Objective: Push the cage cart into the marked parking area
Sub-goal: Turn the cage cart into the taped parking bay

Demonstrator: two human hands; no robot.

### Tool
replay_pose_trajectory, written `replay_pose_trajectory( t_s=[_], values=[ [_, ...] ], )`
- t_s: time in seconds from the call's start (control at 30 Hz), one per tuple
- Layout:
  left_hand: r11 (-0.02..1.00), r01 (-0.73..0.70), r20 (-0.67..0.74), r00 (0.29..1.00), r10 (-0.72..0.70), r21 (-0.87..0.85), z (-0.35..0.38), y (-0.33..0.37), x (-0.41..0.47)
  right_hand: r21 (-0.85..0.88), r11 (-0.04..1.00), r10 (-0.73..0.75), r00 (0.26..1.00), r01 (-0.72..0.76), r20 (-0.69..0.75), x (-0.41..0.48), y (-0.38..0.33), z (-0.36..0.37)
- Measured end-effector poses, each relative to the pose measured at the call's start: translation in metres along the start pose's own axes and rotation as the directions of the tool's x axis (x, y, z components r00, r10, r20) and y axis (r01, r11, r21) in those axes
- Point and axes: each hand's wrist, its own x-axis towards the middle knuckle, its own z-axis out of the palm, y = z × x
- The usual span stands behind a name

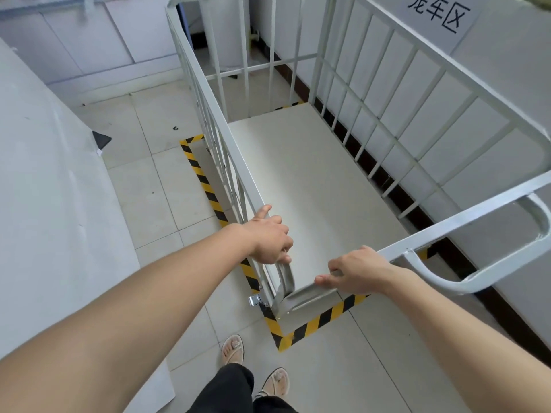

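The white metal cage cart [384, 120] has barred sides and a pale flat deck. It stands inside a rectangle of yellow-and-black floor tape [310, 323], close along the wall on the right. My left hand [268, 236] grips the near left corner of the top rail. My right hand [357, 272] is closed on the near top rail, beside a curved handle loop. The tape shows along the cart's left side and just outside its near end. The cart's far end and its wheels are mostly hidden.
A wall sign [438, 13] with black characters hangs above the cart on the right. A large white sheet-covered surface [53, 204] fills the left. Grey floor tiles [155, 162] lie between it and the tape. My sandalled feet [253, 365] stand just behind the tape corner.
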Motion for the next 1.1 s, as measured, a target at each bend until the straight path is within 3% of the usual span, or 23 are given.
replay_pose_trajectory(
  t_s=[0.57, 1.1],
  values=[
    [0.998, -0.052, 0.060, 0.997, 0.049, 0.047, -0.010, -0.002, 0.004, -0.012, 1.000, -0.002, 0.999, 0.001, -0.036, -0.008, -0.004, -0.002],
    [0.991, -0.111, 0.001, 0.994, 0.111, 0.072, -0.003, 0.005, -0.001, 0.031, 0.997, -0.063, 0.974, 0.071, -0.216, -0.014, -0.001, 0.021]
  ],
)
